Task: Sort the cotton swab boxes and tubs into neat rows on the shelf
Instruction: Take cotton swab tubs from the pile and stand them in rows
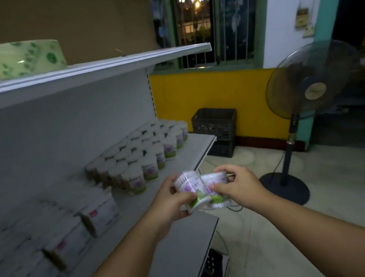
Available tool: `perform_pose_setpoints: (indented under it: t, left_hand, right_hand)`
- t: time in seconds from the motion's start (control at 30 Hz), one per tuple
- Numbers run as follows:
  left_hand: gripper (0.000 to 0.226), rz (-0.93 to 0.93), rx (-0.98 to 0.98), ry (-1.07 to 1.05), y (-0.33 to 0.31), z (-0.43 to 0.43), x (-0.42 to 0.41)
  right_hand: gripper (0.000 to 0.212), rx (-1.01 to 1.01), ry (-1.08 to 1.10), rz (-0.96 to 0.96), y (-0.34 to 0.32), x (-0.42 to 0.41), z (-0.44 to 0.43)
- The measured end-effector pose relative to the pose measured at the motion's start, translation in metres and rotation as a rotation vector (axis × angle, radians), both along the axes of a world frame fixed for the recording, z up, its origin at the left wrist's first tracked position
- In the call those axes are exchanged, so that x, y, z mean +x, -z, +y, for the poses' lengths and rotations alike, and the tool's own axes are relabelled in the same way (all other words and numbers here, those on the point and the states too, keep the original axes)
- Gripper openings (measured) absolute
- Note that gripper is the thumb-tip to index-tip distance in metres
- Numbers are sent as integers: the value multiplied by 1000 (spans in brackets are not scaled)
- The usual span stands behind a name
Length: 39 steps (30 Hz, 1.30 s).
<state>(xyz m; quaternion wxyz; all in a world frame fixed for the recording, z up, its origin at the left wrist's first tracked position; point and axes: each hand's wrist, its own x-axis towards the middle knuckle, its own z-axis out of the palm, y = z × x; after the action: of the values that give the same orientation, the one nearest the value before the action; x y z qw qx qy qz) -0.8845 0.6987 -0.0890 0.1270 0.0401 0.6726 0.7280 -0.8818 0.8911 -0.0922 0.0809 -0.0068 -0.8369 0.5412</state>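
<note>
Each hand clamps a tub — left hand (pixel 171 200), right hand (pixel 237 186) — held together off the shelf (pixel 193 151); one loose pinch and a tub (pixel 191 191) likely drops to the floor.

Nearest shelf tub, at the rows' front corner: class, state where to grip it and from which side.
Probably round the side wall of the tub, coming from the aisle front: it stands upright, other tubs crowd behind and beside it, its front is free.

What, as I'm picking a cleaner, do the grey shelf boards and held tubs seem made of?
Pale grey upper shelf board: likely painted sheet metal, satin sheen along its thin folded edge. Small round purple-labelled tubs: seemingly clear plastic, glossy; swab sticks show through.
</note>
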Motion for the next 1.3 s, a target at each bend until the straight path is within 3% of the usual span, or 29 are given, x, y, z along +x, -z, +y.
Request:
perform_pose_setpoints:
  t: [0.2, 0.33, 0.43, 0.63, 0.9, 1.07, 1.2, 1.3]
  left_hand:
    - [42, 7, 81, -115, 8, 59, -44]
    - [43, 95, 1, -249, 19, 81, -72]
    - [50, 263, -186, -432, 20, 88, -103]
    - [49, 666, -792, -644, 38, 101, -161]
    - [59, 644, -1213, -695, 45, 121, -207]
    - [60, 795, -1426, -784, 43, 121, -225]
    - [55, 805, -1529, -845, 38, 129, -238]
    - [55, 715, -1574, -893, 32, 137, -243]
  right_hand:
    - [39, 17, -89, 3, 9, -72, 55]
    - [39, 80, -143, 29, 15, -116, 68]
    - [37, 87, -164, 104, 9, -157, 68]
    - [38, 80, -170, 204, 12, -233, 70]
    - [34, 185, -356, 238, 27, -308, 81]
    - [39, 194, -474, 312, 36, -344, 81]
    - [41, 164, -573, 430, 44, -365, 84]
    - [42, 187, -634, 498, 45, -380, 85]
